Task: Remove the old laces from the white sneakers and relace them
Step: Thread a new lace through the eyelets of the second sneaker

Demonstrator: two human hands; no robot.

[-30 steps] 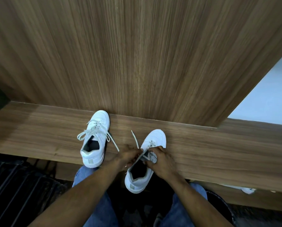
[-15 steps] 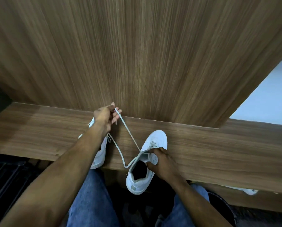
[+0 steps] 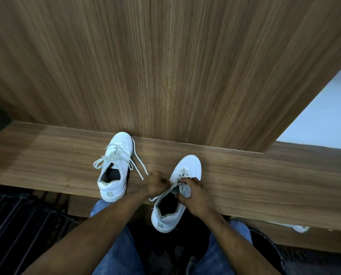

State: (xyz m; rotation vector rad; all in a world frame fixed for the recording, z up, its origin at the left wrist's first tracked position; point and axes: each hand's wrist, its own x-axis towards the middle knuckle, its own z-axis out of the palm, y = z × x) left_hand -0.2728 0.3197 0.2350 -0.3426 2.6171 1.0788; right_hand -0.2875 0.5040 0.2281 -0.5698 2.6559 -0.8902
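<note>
On the long brown wood-grain ledge (image 3: 264, 175) in front of us stand 2 white low-top sneakers. The nearer white sneaker (image 3: 171, 213) sits at the ledge's front edge with its heel hanging over toward our knees and its toe pointing away toward the wall panel. Our right hand (image 3: 193, 197) grips its raised tongue and upper eyelet area, fingers curled around the material. Our left hand (image 3: 157, 184) is closed at the sneaker's left side, its fingers pinching the pale flat lace (image 3: 166, 192) that runs slack from the eyelets down past the collar; most of that lace is hidden under the 2 hands, so we cannot tell how many eyelets it threads.

Just to the left, apart from the hands, the second white laced sneaker (image 3: 116, 167) rests with its toe touching the base of the tall vertical wood-grain panel (image 3: 165, 66). Its own loose white laces (image 3: 137, 165) spill over both sides, 1 end trailing across the ledge toward our left hand.

Below the ledge we see our blue denim jeans (image 3: 118, 251) and a dark ribbed mat (image 3: 21, 221) at the left.
</note>
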